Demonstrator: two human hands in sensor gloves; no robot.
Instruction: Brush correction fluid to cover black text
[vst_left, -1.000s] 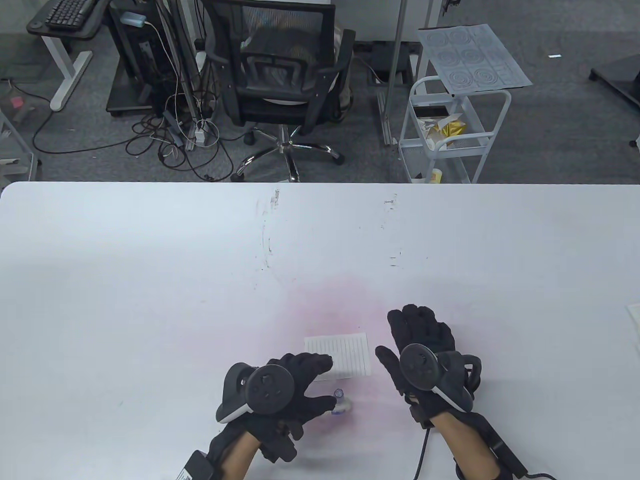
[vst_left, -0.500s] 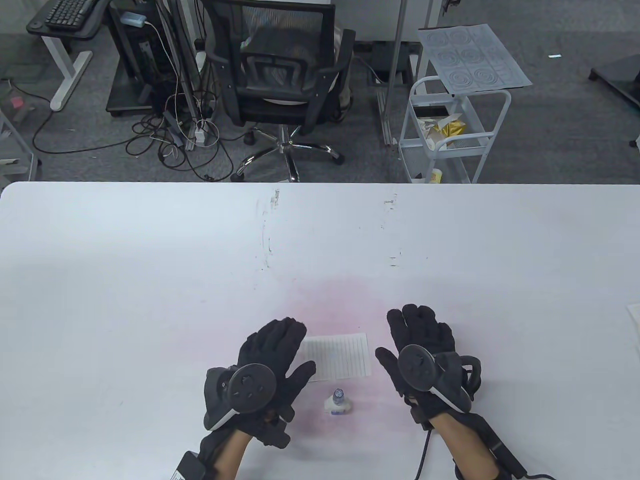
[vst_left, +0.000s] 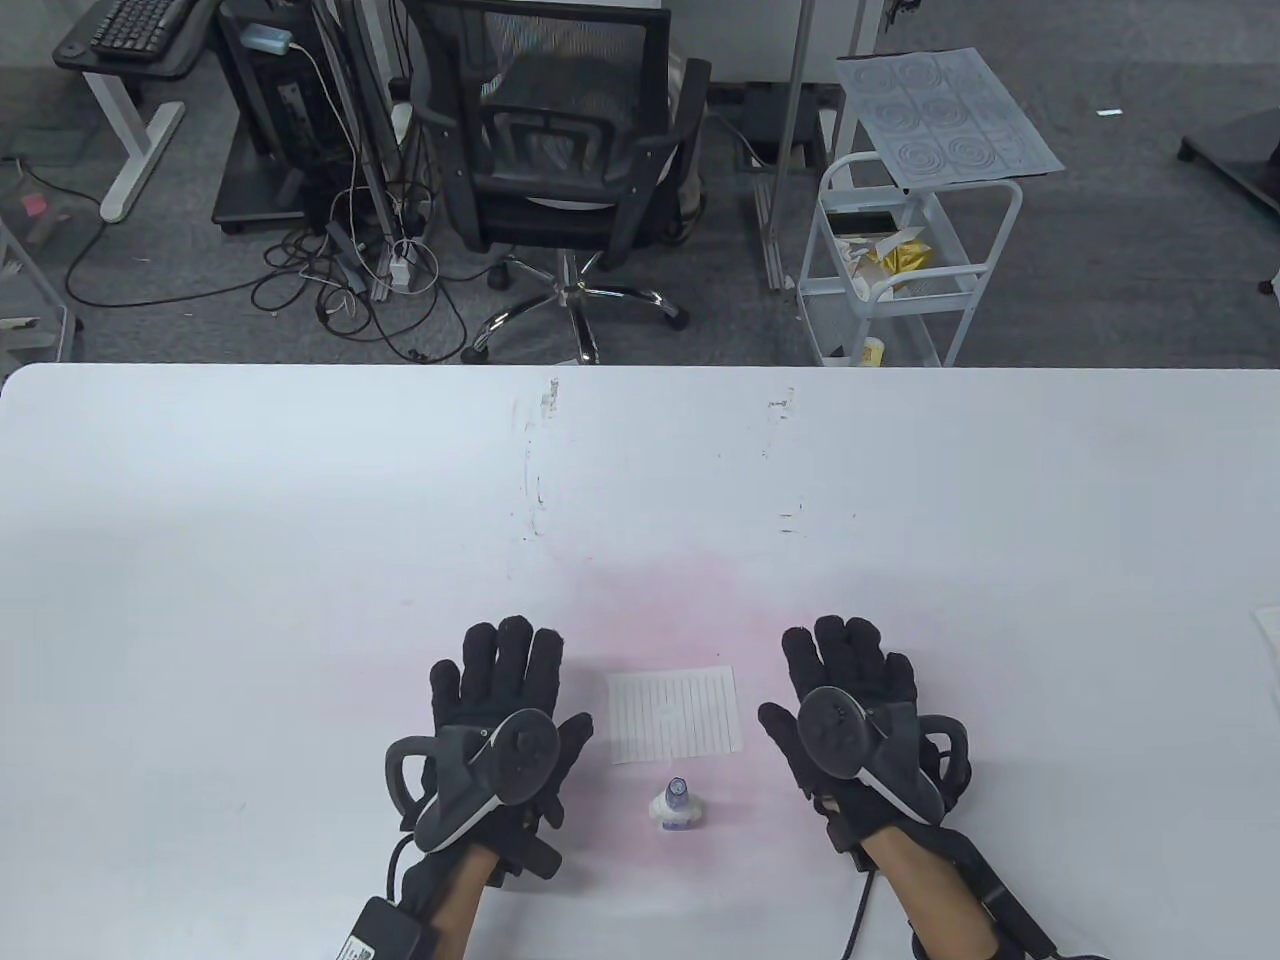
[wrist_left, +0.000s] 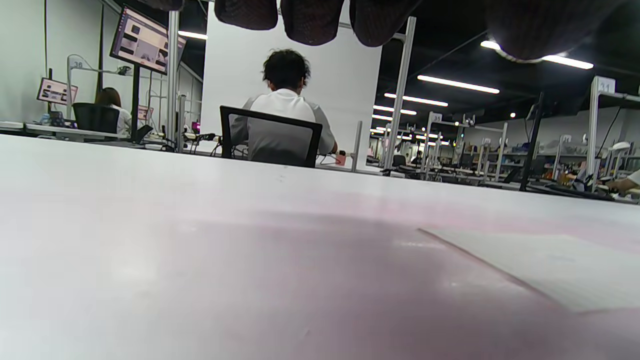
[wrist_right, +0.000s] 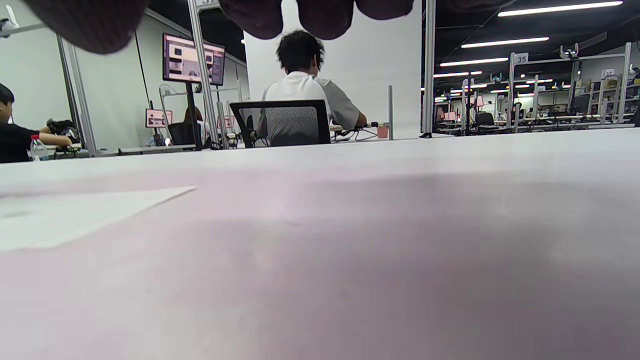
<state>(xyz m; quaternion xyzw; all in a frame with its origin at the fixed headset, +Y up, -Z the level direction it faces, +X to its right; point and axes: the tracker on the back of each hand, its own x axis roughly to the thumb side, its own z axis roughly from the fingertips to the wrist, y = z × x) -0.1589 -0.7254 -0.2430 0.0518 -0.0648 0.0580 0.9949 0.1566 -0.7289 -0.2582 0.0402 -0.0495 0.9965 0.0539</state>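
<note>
A small lined white paper (vst_left: 675, 715) lies flat on the white table (vst_left: 300, 520); it also shows in the left wrist view (wrist_left: 550, 265) and in the right wrist view (wrist_right: 75, 215). A small correction fluid bottle (vst_left: 675, 805) with a bluish cap stands just in front of the paper. My left hand (vst_left: 505, 690) rests flat on the table left of the paper, fingers spread, holding nothing. My right hand (vst_left: 850, 680) rests flat on the table right of the paper, holding nothing. No black text is visible on the paper from here.
A pink stain (vst_left: 680, 600) tints the table around the paper. Beyond the far table edge stand a black office chair (vst_left: 560, 150) and a white cart (vst_left: 905, 260). A paper edge (vst_left: 1268, 630) shows at the table's right side.
My left hand let go of the bottle, drew back off the paper and moved left to lie flat on the table. The bottle stands alone. My right hand barely moved.
</note>
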